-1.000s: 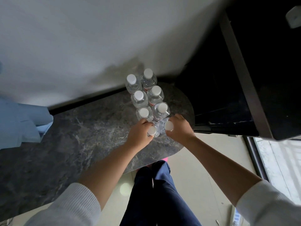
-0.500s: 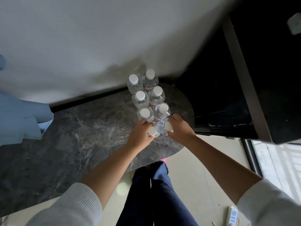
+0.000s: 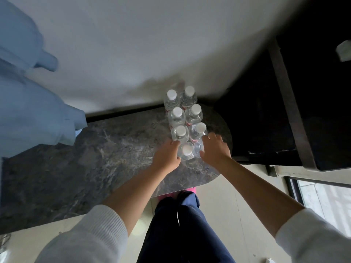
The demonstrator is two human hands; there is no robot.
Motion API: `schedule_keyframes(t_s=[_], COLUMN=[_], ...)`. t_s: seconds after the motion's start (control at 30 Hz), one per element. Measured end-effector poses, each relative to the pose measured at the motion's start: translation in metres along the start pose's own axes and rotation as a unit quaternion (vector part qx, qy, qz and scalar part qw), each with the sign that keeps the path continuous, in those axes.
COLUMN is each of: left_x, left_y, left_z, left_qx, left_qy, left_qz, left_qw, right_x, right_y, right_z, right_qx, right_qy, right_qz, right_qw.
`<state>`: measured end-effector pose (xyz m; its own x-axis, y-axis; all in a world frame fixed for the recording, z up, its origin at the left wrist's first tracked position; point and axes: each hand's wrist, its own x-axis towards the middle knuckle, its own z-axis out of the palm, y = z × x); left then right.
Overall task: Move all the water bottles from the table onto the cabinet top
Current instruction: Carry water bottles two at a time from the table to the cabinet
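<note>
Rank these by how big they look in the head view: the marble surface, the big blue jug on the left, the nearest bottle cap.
1. Marble surface: takes up the most of the picture.
2. Blue jug: large, but cut off by the left edge and nearer the camera, so its true size is unsure.
3. Nearest bottle cap: smallest by far.

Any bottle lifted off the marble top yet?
No, both hands are at the nearest bottles, which stand on the marble top.

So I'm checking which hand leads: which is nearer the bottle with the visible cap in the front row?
Left. The left hand grips that front bottle from its left side; the right hand is beyond the neighbouring bottle.
</note>
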<state>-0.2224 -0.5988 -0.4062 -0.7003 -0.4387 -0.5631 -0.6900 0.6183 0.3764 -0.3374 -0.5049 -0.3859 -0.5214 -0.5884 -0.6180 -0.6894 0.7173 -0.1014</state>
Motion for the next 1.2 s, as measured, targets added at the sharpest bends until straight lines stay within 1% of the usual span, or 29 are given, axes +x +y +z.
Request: schedule_keyframes(t_s=[0.13,0.3,0.5,0.6,0.7,0.8,0.87,0.93,1.03,1.1,1.2], left_x=[-0.017,-0.053,-0.122,-0.169,-0.223,-0.281,-0.324,-0.361,-0.437,-0.479,-0.549], left_y=[-0.015,-0.045,-0.078,-0.091,-0.104,-0.122,-0.134,-0.144,-0.164,-0.174,-0.187], left_z=[-0.018,-0.039,-0.048,-0.043,-0.030,-0.004,0.020,0.042,0.089,0.116,0.161], left_qx=[0.000,0.014,0.002,-0.019,-0.044,-0.067,-0.086,-0.105,-0.141,-0.157,-0.173], left_qy=[0.051,0.113,0.186,0.219,0.243,0.270,0.276,0.279,0.292,0.292,0.290], left_qz=[-0.045,-0.134,-0.248,-0.310,-0.371,-0.420,-0.454,-0.478,-0.522,-0.544,-0.585], left_qw=[0.998,0.984,0.951,0.925,0.895,0.864,0.843,0.826,0.788,0.771,0.737], right_x=[-0.004,-0.010,-0.032,-0.054,-0.087,-0.129,-0.161,-0.191,-0.257,-0.294,-0.354], right_y=[-0.021,-0.062,-0.117,-0.154,-0.195,-0.236,-0.263,-0.285,-0.322,-0.339,-0.366], right_z=[-0.018,-0.041,-0.051,-0.043,-0.025,0.001,0.026,0.049,0.101,0.134,0.187], right_qx=[-0.027,-0.091,-0.158,-0.175,-0.198,-0.229,-0.259,-0.279,-0.307,-0.326,-0.351], right_qy=[0.022,0.041,0.072,0.074,0.065,0.050,0.053,0.054,0.031,0.022,0.025], right_qz=[-0.051,-0.150,-0.290,-0.359,-0.422,-0.485,-0.525,-0.550,-0.585,-0.604,-0.637], right_qw=[0.998,0.984,0.941,0.914,0.882,0.842,0.809,0.785,0.750,0.726,0.686])
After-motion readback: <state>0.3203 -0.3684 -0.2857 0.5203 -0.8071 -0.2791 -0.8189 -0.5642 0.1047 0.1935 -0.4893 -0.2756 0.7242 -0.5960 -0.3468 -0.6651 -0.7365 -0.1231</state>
